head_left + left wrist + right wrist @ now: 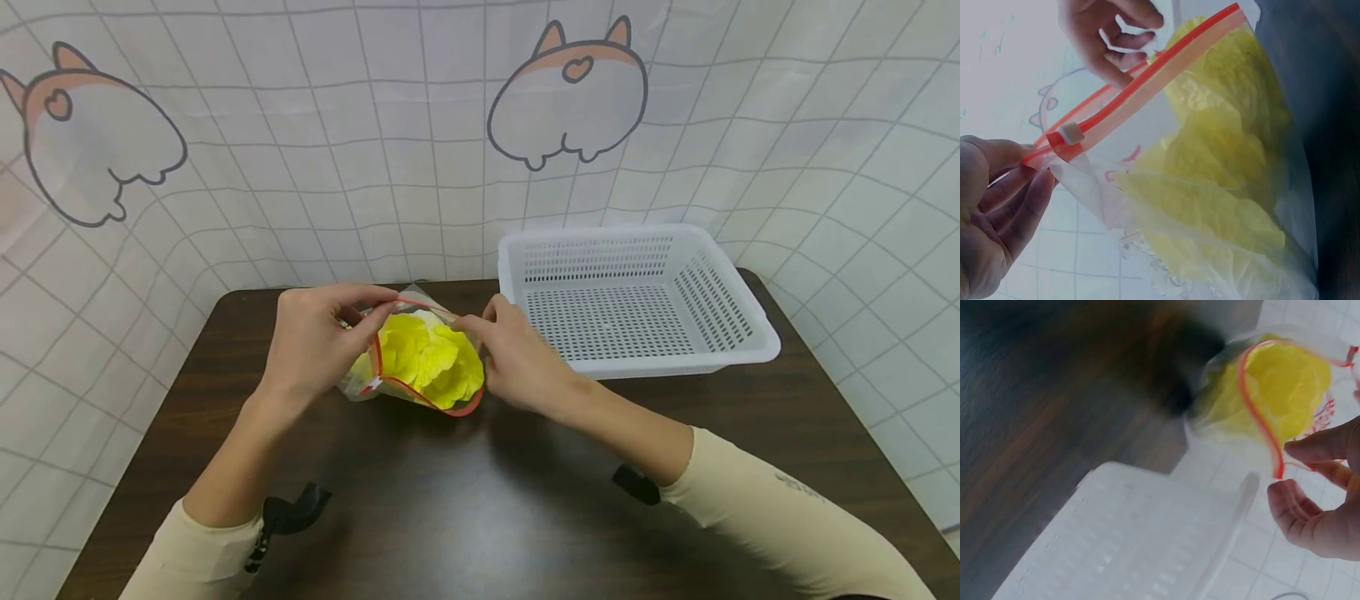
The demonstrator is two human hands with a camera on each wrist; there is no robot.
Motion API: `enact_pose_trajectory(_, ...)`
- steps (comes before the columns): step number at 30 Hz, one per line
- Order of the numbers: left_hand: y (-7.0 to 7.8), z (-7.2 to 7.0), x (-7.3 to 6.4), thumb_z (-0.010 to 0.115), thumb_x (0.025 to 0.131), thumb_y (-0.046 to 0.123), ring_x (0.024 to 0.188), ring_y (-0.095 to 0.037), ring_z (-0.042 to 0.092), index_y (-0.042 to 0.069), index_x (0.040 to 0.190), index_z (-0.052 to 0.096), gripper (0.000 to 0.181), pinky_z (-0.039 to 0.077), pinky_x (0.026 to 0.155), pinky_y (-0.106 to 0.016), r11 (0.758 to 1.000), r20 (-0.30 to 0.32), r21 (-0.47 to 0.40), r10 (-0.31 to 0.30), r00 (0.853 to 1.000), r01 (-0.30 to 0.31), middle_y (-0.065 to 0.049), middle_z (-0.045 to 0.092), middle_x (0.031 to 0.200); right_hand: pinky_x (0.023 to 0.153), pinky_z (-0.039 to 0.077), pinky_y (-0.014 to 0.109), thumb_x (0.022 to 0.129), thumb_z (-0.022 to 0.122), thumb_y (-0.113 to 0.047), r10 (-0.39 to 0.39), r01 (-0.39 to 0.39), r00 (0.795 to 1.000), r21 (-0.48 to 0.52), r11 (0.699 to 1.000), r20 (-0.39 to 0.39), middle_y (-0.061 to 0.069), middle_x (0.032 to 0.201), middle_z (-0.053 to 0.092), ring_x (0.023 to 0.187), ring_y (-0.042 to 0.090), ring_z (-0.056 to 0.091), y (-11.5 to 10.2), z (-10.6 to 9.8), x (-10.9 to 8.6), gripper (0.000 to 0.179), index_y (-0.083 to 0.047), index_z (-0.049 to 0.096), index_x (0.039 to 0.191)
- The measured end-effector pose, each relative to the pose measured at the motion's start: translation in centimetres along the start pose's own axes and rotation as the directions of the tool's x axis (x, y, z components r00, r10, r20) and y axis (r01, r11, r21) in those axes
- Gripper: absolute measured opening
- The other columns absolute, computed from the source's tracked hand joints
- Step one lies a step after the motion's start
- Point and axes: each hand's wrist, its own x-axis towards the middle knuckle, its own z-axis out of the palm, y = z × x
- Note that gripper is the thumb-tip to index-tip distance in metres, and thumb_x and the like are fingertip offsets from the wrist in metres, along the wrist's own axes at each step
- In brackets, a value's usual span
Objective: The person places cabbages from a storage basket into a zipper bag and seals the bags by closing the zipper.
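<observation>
One zip bag (411, 360) of yellow leaves (429, 360), mouth toward six o'clock (gaping), left hand (315, 346) and right hand (517, 360) pinching its red rim, one white basket (738, 321) at three o'clock.

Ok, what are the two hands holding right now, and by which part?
Both hold the clear zip bag of yellow leaves by its red zip rim: the left hand pinches the slider end, the right hand the opposite side of the open mouth.

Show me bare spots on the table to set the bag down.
Bare dark table lies in front of the zip bag of yellow leaves, between the forearms. The white basket is empty. It is crowded mid-table, where the left hand and right hand pinch the bag's rim.
</observation>
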Motion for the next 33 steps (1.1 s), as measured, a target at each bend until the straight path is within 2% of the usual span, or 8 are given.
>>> enact_pose_trajectory(3, -0.2, -0.1, 0.0, 0.081, 0.091, 0.012, 0.061, -0.014, 0.069, 0.014, 0.100, 0.085, 0.011, 0.042, 0.050, -0.016, 1.000, -0.009, 0.016, 0.001, 1.000, -0.001, -0.002, 0.081, 0.087, 0.080, 0.052, 0.032, 0.081, 0.057, 0.016, -0.042, 0.042, 0.999, -0.026, 0.999, -0.018, 0.011, 0.118, 0.058, 0.100, 0.025, 0.054, 0.9, 0.1, 0.2, 0.054, -0.011, 0.068, 0.127)
enact_pose_trajectory(5, -0.3, -0.2, 0.0, 0.081, 0.091, 0.012, 0.060, -0.014, 0.069, 0.014, 0.100, 0.085, 0.010, 0.043, 0.049, -0.017, 1.000, -0.012, 0.029, 0.001, 1.000, -0.001, -0.001, 0.081, 0.085, 0.080, 0.054, 0.032, 0.082, 0.057, 0.017, -0.088, 0.086, 0.995, -0.030, 0.996, -0.042, 0.011, 0.119, 0.064, 0.098, 0.025, 0.060, 1.4, 0.2, 0.5, 0.048, -0.009, 0.069, 0.120)
enact_pose_trajectory(9, -0.4, -0.4, 0.0, 0.080, 0.091, 0.012, 0.062, -0.013, 0.070, 0.014, 0.098, 0.085, 0.009, 0.046, 0.051, -0.020, 0.999, -0.008, 0.033, 0.000, 1.000, 0.000, 0.000, 0.081, 0.085, 0.075, 0.059, 0.031, 0.090, 0.062, 0.013, -0.196, 0.191, 0.973, -0.051, 0.980, -0.118, 0.008, 0.105, 0.071, 0.087, 0.021, 0.068, 2.1, 0.4, 1.1, 0.028, -0.006, 0.071, 0.109)
enact_pose_trajectory(13, -0.5, -0.7, 0.0, 0.080, 0.092, 0.013, 0.062, -0.012, 0.069, 0.014, 0.099, 0.084, 0.009, 0.047, 0.053, -0.019, 0.999, -0.006, 0.033, -0.007, 1.000, 0.007, 0.001, 0.081, 0.086, 0.071, 0.058, 0.028, 0.093, 0.068, 0.008, -0.255, 0.251, 0.952, -0.043, 0.967, -0.170, 0.005, 0.090, 0.073, 0.077, 0.017, 0.067, 2.1, 0.3, 1.7, 0.014, -0.005, 0.070, 0.097)
enact_pose_trajectory(21, -1.1, -2.4, -0.6, 0.081, 0.092, 0.017, 0.060, -0.013, 0.070, 0.017, 0.104, 0.084, 0.012, 0.047, 0.058, -0.008, 0.998, -0.028, 0.000, -0.061, 0.998, 0.061, 0.001, 0.081, 0.091, 0.069, 0.057, 0.028, 0.091, 0.077, 0.002, -0.251, 0.272, 0.938, 0.058, 0.961, -0.240, 0.005, 0.089, 0.074, 0.075, 0.016, 0.065, 1.1, -1.5, 3.0, 0.010, -0.005, 0.070, 0.094)
enact_pose_trajectory(24, -1.7, -3.0, -1.1, 0.081, 0.093, 0.021, 0.061, -0.011, 0.070, 0.019, 0.107, 0.083, 0.014, 0.048, 0.058, -0.008, 0.997, -0.022, 0.022, -0.069, 0.997, 0.070, 0.003, 0.081, 0.092, 0.069, 0.056, 0.028, 0.091, 0.076, 0.000, -0.252, 0.275, 0.933, 0.056, 0.960, -0.257, 0.005, 0.089, 0.075, 0.073, 0.016, 0.064, 0.6, -2.2, 3.5, 0.008, -0.005, 0.071, 0.094)
enact_pose_trajectory(29, -3.0, -4.7, -3.0, 0.086, 0.088, 0.027, 0.068, -0.002, 0.070, 0.028, 0.113, 0.080, 0.025, 0.051, 0.059, -0.012, 0.996, 0.047, 0.017, -0.088, 0.995, 0.088, 0.009, 0.080, 0.096, 0.070, 0.058, 0.027, 0.092, 0.077, -0.002, -0.234, 0.257, 0.939, 0.065, 0.964, -0.251, 0.004, 0.090, 0.076, 0.075, 0.015, 0.067, -0.1, -2.7, 4.0, 0.007, -0.006, 0.072, 0.095)
enact_pose_trajectory(33, -3.9, -6.2, -5.2, 0.096, 0.075, 0.023, 0.075, -0.003, 0.072, 0.029, 0.119, 0.078, 0.049, 0.054, 0.069, -0.011, 0.995, 0.117, -0.006, -0.095, 0.989, 0.097, 0.011, 0.079, 0.106, 0.074, 0.060, 0.027, 0.093, 0.074, 0.000, -0.222, 0.249, 0.945, 0.089, 0.964, -0.240, 0.005, 0.092, 0.077, 0.079, 0.016, 0.070, -0.3, -3.0, 4.4, 0.008, -0.006, 0.071, 0.096)
